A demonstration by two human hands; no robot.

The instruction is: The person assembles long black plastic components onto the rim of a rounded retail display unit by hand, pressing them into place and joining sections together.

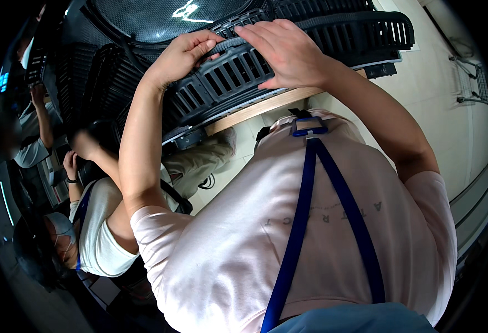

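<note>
A long black plastic grille [224, 76] with rows of slots lies across the worktop in front of me, its end curving to the upper right. My left hand [184, 57] is closed on the grille's upper edge, thumb and fingers pinching it. My right hand [284, 53] lies over the grille to the right of my left. Its fingers are stretched out toward the upper edge, with the thumb spread apart toward the lower edge. Part of the grille is hidden under this hand.
Beyond the grille is a dark mesh panel [150, 22] with a bright reflection. More black slatted parts [80, 72] are at the left. A wooden edge [266, 109] runs along the worktop's front. One person [102, 233] works close at my left, another [36, 139] farther off. A wheeled metal cart [474, 83] stands at the right.
</note>
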